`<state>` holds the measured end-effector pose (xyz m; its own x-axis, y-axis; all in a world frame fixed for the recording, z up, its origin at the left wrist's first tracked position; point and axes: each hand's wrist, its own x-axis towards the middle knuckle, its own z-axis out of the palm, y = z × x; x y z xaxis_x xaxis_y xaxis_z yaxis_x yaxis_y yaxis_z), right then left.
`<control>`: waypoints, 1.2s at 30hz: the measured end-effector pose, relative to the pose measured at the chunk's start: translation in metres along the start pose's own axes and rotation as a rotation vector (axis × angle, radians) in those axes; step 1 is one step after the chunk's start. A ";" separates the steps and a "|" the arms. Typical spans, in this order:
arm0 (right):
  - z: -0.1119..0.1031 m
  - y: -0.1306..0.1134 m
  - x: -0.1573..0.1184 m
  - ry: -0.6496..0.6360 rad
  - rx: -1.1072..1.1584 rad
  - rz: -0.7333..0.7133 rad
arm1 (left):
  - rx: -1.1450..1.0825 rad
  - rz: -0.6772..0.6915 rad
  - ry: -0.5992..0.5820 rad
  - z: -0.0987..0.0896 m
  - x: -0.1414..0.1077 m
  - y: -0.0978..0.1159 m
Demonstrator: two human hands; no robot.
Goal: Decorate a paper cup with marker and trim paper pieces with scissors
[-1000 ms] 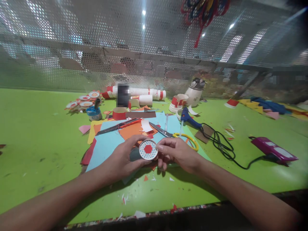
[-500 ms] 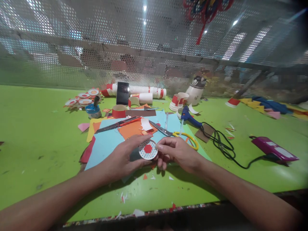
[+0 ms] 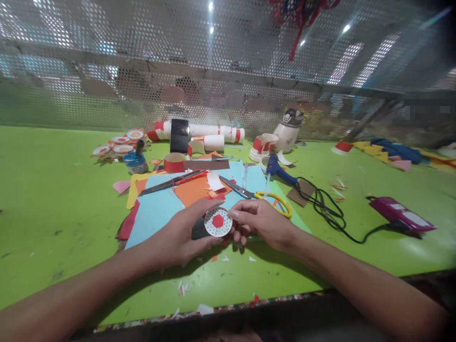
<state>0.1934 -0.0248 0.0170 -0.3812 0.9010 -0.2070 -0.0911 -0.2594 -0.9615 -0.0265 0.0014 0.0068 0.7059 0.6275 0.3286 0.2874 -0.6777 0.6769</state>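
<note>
A small round white paper disc with blue dots and a red hexagon [image 3: 218,221] faces me between my hands, above the blue paper sheet [image 3: 156,209]. My left hand [image 3: 181,230] curves round it, thumb at the lower rim and fingers at the upper rim. At the disc's right edge, my right hand [image 3: 254,221] pinches with thumb and forefinger, the other fingers curled below. Just beyond lie yellow-handled scissors [image 3: 272,195], a curved white scrap [image 3: 214,181] and orange paper [image 3: 187,192]. What lies behind the disc is hidden.
Black-and-red scissors [image 3: 174,182], a blue-lidded jar [image 3: 136,163] and a red paper ring [image 3: 174,162] are farther back. To the right are a blue glue gun [image 3: 281,171], its black cable [image 3: 327,213] and a purple box [image 3: 401,214]. A white bottle [image 3: 288,133] stands behind.
The view has shifted slightly, so everything sits a little farther left. The disc has turned a little to face me more squarely; both hands keep their hold.
</note>
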 end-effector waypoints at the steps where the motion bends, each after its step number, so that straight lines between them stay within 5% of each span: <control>1: 0.000 0.000 0.000 0.001 -0.003 0.001 | -0.005 0.005 -0.003 0.000 0.000 0.000; 19: 0.001 0.000 0.000 0.055 -0.094 0.029 | 0.110 -0.336 0.143 -0.003 0.004 0.011; 36: 0.003 -0.006 -0.005 0.105 -0.310 -0.066 | 0.089 -0.117 0.251 -0.004 0.005 0.005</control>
<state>0.1933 -0.0290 0.0248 -0.2852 0.9475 -0.1444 0.1784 -0.0955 -0.9793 -0.0243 0.0030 0.0143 0.4850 0.7713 0.4121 0.4211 -0.6190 0.6630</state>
